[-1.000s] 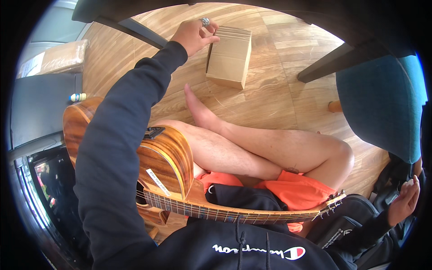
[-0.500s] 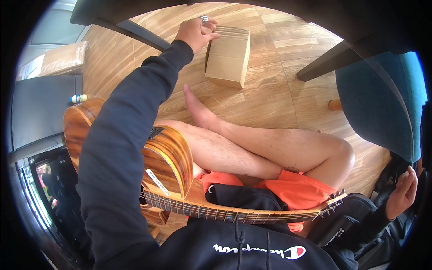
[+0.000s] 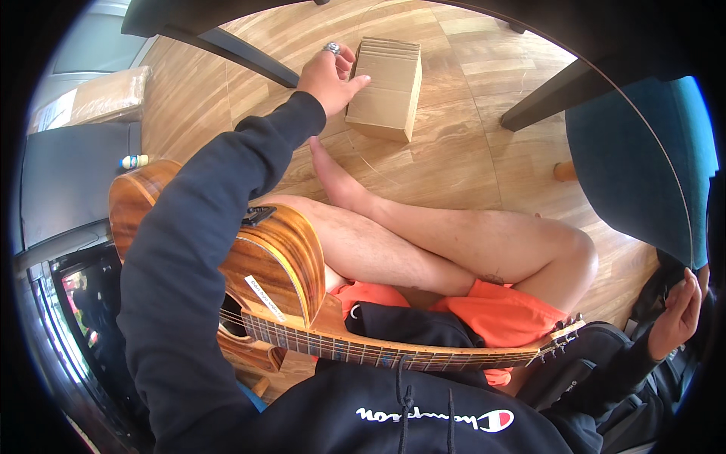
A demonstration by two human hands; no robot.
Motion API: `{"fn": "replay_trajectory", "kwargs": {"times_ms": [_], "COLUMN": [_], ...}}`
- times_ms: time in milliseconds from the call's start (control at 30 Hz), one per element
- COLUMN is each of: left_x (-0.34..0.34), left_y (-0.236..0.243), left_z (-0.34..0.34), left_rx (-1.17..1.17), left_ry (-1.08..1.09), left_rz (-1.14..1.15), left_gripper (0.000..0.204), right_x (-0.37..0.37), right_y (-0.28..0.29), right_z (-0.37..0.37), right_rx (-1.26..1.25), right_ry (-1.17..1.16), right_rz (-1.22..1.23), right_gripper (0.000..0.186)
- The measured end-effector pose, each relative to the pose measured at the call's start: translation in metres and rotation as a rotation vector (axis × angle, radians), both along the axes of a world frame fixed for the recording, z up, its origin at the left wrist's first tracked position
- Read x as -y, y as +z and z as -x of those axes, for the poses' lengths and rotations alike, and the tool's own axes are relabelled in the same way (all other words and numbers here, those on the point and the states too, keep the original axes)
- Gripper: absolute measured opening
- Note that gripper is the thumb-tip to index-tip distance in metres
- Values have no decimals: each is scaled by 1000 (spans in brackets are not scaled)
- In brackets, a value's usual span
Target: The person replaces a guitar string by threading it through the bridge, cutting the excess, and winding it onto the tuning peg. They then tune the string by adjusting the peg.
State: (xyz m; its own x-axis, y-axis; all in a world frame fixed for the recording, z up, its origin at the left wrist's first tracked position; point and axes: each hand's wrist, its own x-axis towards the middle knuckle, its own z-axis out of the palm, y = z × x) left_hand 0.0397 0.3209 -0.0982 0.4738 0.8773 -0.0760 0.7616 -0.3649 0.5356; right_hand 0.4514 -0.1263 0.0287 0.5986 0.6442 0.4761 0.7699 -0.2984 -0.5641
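An acoustic guitar [image 3: 283,253] with a glossy brown body lies across my lap. Its neck [image 3: 423,359] runs rightward to the headstock [image 3: 563,333] and tuning pegs. My left hand [image 3: 330,79], with a ring on one finger, is stretched far forward beside the cardboard box, fingers curled and thumb apart. A thin guitar string [image 3: 656,125] bows in a wide arc over the far side between my hands. Its near end meets the fingertips of my right hand [image 3: 675,318], which are pressed together at the right edge. Contact at my left fingers is too fine to see clearly.
The cardboard box [image 3: 384,91] stands on the wooden floor [image 3: 454,166]. Dark furniture legs [image 3: 541,98] and a teal chair [image 3: 639,170] border the far and right sides. A black bag [image 3: 571,371] lies near my right arm. A small bottle [image 3: 134,161] stands at left.
My left hand has drawn slightly nearer, and its thumb has moved apart from the fingers. The string's arc shows more clearly. My right hand has risen slightly.
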Motion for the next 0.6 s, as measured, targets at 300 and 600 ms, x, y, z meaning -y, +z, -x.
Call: {"fn": "replay_trajectory", "kwargs": {"times_ms": [300,600], "left_x": [5,-16], "left_y": [8,-3], "left_z": [7,1], "left_rx": [-6,154], "left_ry": [-128,20], "left_rz": [-35,-183], "left_gripper": [79,49], "right_x": [-1,3], "right_y": [-37,-51], "right_z": [-13,-8], "right_rx": [-120,-195], "right_ry": [-12,-14], "right_rz": [64,109], "right_gripper": [20,19]}}
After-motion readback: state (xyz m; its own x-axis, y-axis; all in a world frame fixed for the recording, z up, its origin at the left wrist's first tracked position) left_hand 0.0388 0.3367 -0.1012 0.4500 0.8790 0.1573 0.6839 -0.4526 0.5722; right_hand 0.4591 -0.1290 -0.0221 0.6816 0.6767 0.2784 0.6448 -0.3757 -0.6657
